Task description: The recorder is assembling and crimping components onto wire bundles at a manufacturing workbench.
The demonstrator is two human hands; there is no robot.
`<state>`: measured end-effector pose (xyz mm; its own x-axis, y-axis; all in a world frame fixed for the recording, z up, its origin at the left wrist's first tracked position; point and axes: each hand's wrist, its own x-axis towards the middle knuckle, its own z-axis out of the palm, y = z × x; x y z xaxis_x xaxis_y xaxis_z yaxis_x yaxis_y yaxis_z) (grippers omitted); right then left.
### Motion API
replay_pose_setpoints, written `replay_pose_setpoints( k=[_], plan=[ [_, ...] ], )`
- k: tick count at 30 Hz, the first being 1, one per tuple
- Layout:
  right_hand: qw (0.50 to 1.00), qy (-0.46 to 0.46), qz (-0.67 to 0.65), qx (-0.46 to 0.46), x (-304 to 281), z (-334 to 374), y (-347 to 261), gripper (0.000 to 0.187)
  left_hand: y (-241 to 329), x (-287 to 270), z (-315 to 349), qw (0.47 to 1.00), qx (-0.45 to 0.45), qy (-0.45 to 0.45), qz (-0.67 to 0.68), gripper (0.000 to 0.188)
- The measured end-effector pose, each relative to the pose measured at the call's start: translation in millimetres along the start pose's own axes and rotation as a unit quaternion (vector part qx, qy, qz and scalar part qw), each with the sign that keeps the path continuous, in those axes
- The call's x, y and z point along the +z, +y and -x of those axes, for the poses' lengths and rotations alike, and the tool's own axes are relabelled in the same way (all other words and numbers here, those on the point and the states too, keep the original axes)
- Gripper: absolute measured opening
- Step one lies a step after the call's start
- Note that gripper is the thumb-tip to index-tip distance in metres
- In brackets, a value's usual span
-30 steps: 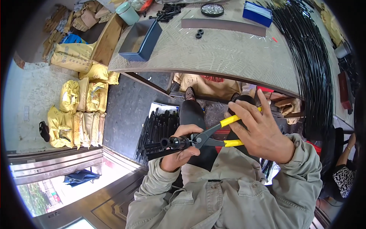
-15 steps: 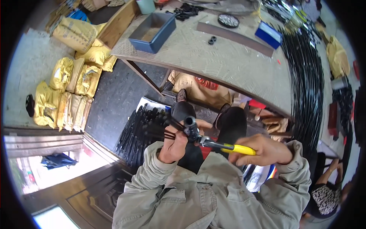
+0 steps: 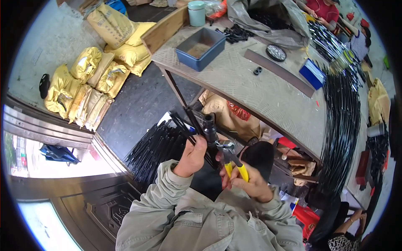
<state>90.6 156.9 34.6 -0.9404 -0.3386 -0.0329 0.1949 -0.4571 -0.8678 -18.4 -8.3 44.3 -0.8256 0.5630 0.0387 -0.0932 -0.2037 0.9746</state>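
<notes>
Swinging upright now, the yellow pliers (right hand clenched round them) bite the black tube at twelve o'clock of the gripping left hand.

Soft daylight, sharp centre, fisheye-bent edges

Blue tray and teal canister on grey table; yellow sacks stacked on floor.

One pliers, two hands
</notes>
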Motion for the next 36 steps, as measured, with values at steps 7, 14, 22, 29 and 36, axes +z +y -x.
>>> replay_pose_setpoints(
  k=[7,14,22,29,36],
  plan=[
    [0.977,-0.031,0.196,0.075,-30,0,-65,0.023,-11,2,1,0.999,0.024,-0.020,0.037,0.075],
    [0.915,-0.075,0.389,0.080,-24,-3,-86,0.022,1,4,0,0.997,0.041,-0.057,0.034,0.076],
    [0.916,-0.033,0.394,0.060,-21,3,-71,0.022,9,9,2,0.998,0.029,-0.062,0.012,0.074],
    [0.914,-0.030,0.401,0.044,-23,3,-75,0.025,8,9,1,0.998,0.032,-0.048,0.010,0.073],
    [0.853,0.000,0.519,-0.050,-20,9,-50,0.035,16,22,8,0.998,0.033,0.009,-0.049,0.072]
  ],
)
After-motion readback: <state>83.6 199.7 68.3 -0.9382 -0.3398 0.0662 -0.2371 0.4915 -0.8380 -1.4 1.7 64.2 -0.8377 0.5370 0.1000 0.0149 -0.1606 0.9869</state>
